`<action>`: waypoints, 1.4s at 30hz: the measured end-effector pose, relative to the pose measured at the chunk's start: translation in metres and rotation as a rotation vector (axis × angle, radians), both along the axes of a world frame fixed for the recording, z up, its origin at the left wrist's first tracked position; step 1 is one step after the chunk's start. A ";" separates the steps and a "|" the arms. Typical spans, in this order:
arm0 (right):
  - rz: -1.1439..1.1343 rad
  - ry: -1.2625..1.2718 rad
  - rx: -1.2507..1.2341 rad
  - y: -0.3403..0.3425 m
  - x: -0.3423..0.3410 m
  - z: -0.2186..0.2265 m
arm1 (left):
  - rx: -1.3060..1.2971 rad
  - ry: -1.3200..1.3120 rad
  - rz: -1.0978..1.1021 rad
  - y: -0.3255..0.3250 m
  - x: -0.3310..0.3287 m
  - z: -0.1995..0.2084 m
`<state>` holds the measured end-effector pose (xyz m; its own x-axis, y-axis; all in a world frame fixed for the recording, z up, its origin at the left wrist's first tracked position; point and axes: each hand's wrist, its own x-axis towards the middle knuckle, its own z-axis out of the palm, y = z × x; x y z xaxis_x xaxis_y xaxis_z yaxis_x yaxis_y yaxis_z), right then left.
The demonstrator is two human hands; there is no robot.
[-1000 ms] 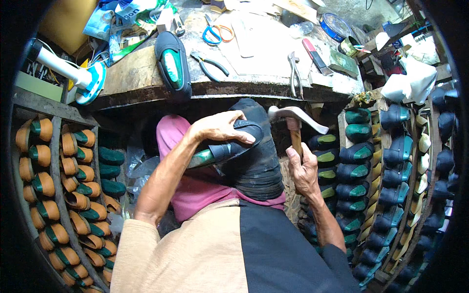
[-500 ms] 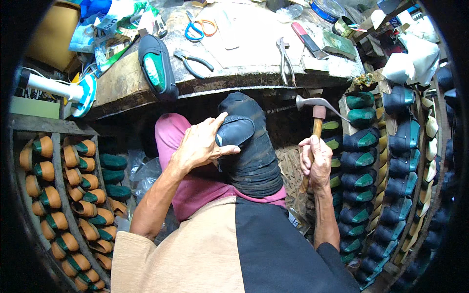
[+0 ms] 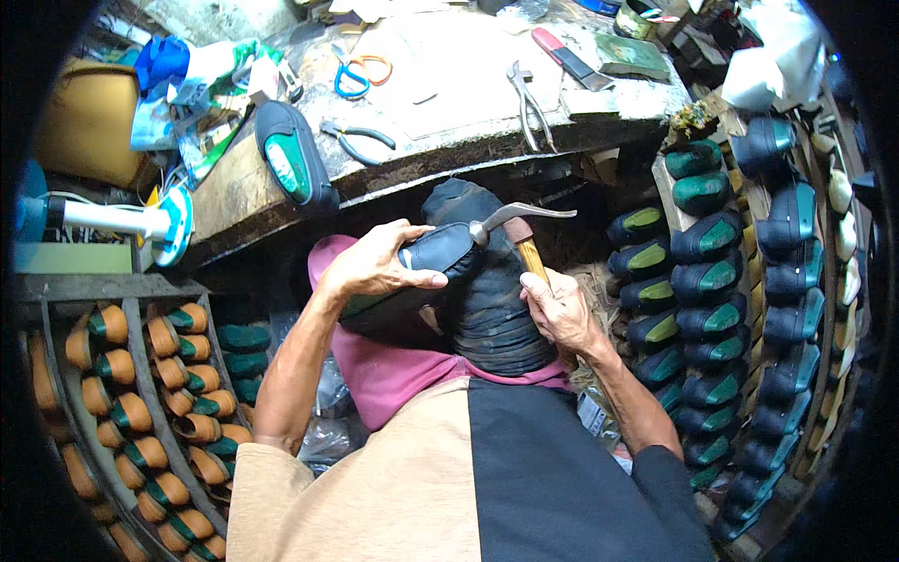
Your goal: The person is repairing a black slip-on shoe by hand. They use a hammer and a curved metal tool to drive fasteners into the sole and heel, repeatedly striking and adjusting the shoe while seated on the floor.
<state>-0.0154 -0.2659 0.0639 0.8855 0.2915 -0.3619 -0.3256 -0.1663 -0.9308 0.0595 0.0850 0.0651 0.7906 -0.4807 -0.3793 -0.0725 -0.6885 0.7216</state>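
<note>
My left hand grips a black shoe upper on a last, thumb on the near side and fingers on the far side. The shoe lies against my knee, which is wrapped in dark cloth. In my right hand is a shoemaker's hammer, held by its wooden handle. The round face of its curved metal head is at the shoe's right end; whether it touches cannot be made out. Part of the shoe is hidden by my left hand.
On the bench ahead lie scissors, pliers, pincers, a red-handled knife and a finished-looking dark shoe. Racks of brown shoes stand left, black and green ones right. A white tube juts in at left.
My right hand has swung the hammer leftward from beside my knee to the shoe's end. The shoe has turned slightly in my left hand. The whole view has shifted a little.
</note>
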 end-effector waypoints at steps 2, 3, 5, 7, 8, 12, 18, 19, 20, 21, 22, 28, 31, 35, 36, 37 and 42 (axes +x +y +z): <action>-0.037 0.052 0.071 -0.001 -0.010 0.005 | -0.167 0.196 -0.074 0.010 0.018 0.008; -0.045 -0.073 0.068 -0.003 -0.012 0.009 | -0.246 0.294 -0.096 0.014 0.024 0.012; -0.028 -0.105 0.185 -0.014 -0.007 0.022 | -0.190 0.254 -0.066 0.016 0.027 0.016; 0.004 -0.161 0.060 -0.021 0.009 0.034 | -0.154 0.186 0.005 0.010 0.019 0.016; -0.014 -0.226 -0.056 -0.021 0.021 0.038 | -0.176 0.132 0.099 0.003 0.010 0.013; -0.004 -0.562 -0.138 -0.022 0.046 0.055 | 0.063 -0.283 0.423 -0.034 -0.029 -0.011; 0.070 -0.522 0.169 -0.013 0.064 0.066 | 0.197 -0.615 0.501 -0.050 -0.048 -0.026; 0.340 -0.766 -0.108 -0.005 0.084 0.062 | 0.200 -0.617 0.500 -0.050 -0.048 -0.026; 0.583 -0.928 -0.417 0.002 0.103 0.059 | 0.200 -0.619 0.490 -0.051 -0.048 -0.026; 0.762 -0.860 -0.857 0.011 0.116 0.055 | 0.191 -0.632 0.474 -0.051 -0.047 -0.027; 0.635 -0.854 -0.830 0.014 0.123 0.053 | 0.247 -0.590 0.518 -0.051 -0.048 -0.028; 0.406 -1.302 -0.436 -0.003 0.102 0.047 | 0.173 -0.536 0.528 -0.047 -0.050 -0.032; 0.499 -0.809 -0.643 -0.006 0.078 0.012 | 0.211 -0.641 0.463 -0.057 -0.054 -0.011; 0.020 -0.275 -0.578 -0.038 0.037 -0.026 | 0.225 -0.370 0.261 -0.052 -0.058 0.025; -0.034 -0.197 -0.375 -0.049 0.026 -0.030 | 0.222 -0.289 0.193 -0.047 -0.049 0.027; -0.124 -0.037 -0.280 -0.058 0.015 -0.032 | 0.281 -0.161 0.148 -0.040 -0.039 0.025; -0.356 0.072 0.036 -0.071 -0.025 -0.018 | 0.052 0.381 0.033 -0.031 -0.007 -0.014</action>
<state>-0.0405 -0.3373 0.0462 0.9065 -0.0163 -0.4218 -0.4218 0.0020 -0.9067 0.0522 0.0539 0.0512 0.6028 -0.4297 -0.6724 0.2171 -0.7225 0.6564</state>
